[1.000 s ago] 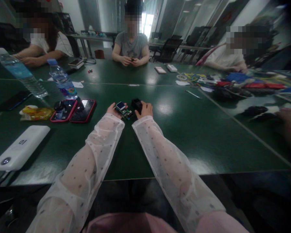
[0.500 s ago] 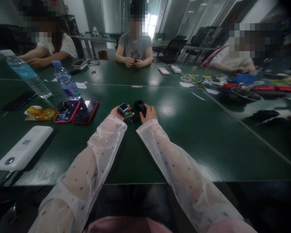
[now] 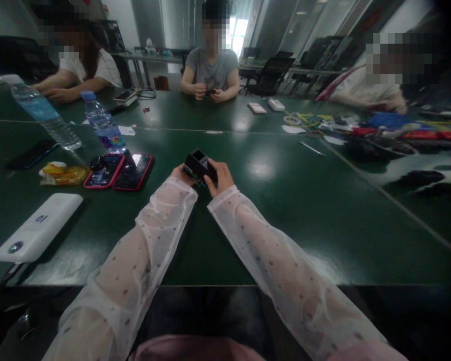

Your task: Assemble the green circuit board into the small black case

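Observation:
Over the middle of the green table, my left hand [image 3: 180, 174] is closed on a small green circuit board [image 3: 197, 179], whose lower edge shows. A black plastic case [image 3: 202, 161] with a window in its top sits over the board and covers its screen. My right hand [image 3: 221, 176] grips the case from the right, thumb on the near side and fingers along the far side. Whether the case is seated on the board or just held against it, I cannot tell.
Left of my hands lie two red-edged phones [image 3: 134, 172], a yellow packet [image 3: 64, 174] and a white power bank [image 3: 39, 228]. Two water bottles [image 3: 104, 123] stand behind them. Tangled cables [image 3: 323, 123] and a pen-like tool [image 3: 311, 149] lie right. Several people sit around the table.
My right hand has moved the black case left and onto the circuit board, hiding its screen. The left hand has stayed nearly in place with the board.

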Available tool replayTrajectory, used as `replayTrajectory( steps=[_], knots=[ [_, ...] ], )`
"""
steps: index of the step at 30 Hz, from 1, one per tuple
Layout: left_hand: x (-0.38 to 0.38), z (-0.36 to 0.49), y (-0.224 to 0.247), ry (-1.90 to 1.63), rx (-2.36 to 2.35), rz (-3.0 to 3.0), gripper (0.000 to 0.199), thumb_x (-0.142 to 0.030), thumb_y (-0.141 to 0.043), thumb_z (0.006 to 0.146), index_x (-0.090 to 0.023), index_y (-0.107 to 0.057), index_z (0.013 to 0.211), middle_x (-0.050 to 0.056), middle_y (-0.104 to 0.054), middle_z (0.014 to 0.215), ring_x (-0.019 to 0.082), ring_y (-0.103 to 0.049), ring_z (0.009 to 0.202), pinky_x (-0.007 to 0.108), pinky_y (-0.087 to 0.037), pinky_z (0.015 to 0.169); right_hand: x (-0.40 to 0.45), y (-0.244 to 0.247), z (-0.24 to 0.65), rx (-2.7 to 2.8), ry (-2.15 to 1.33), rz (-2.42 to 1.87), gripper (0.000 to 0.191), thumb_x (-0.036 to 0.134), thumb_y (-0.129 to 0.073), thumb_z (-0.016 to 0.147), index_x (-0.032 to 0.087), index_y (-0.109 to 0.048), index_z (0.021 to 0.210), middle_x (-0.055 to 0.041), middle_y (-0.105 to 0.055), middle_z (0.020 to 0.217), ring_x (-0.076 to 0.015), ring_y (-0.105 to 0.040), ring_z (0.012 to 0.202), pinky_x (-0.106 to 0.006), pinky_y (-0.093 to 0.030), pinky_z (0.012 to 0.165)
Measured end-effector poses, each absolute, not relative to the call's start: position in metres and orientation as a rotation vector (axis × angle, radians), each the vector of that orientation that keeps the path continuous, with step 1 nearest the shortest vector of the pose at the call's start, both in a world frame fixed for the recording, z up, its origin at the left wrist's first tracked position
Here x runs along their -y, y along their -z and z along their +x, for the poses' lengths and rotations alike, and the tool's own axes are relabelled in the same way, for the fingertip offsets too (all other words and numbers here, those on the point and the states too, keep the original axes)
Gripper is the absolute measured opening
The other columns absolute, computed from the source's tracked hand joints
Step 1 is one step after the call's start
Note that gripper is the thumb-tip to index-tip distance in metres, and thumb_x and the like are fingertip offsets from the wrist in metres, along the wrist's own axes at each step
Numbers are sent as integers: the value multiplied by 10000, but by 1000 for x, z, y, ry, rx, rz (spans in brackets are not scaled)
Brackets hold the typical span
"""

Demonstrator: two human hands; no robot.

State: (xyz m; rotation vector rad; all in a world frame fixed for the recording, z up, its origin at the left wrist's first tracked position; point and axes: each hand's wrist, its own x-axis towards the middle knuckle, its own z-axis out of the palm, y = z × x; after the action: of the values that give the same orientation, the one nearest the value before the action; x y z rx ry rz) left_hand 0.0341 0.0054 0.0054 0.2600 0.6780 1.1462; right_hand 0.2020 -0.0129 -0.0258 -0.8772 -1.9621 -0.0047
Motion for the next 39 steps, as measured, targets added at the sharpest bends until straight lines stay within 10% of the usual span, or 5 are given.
replayTrajectory(
  steps=[25, 39],
  knots=[
    [-1, 30, -10, -1136, -627, 248, 692, -620, -371, 934, -46, -603, 1244, 128, -729, 797, 250, -703, 779, 379, -527, 881, 4, 40, 197, 2256, -235, -1011, 657, 339, -590, 857, 171, -335, 1438, -187, -503, 1270, -328, -509, 1220, -528, -475, 1013],
    [3, 36, -18, -1216, -709, 264, 498, -327, -458, 919, -17, -585, 1286, 111, -756, 847, 207, -708, 780, 307, -531, 829, 4, 41, 200, 2236, -228, -959, 692, 323, -620, 836, 180, -296, 1431, -192, -498, 1283, -337, -519, 1222, -540, -464, 1010]
  ],
)
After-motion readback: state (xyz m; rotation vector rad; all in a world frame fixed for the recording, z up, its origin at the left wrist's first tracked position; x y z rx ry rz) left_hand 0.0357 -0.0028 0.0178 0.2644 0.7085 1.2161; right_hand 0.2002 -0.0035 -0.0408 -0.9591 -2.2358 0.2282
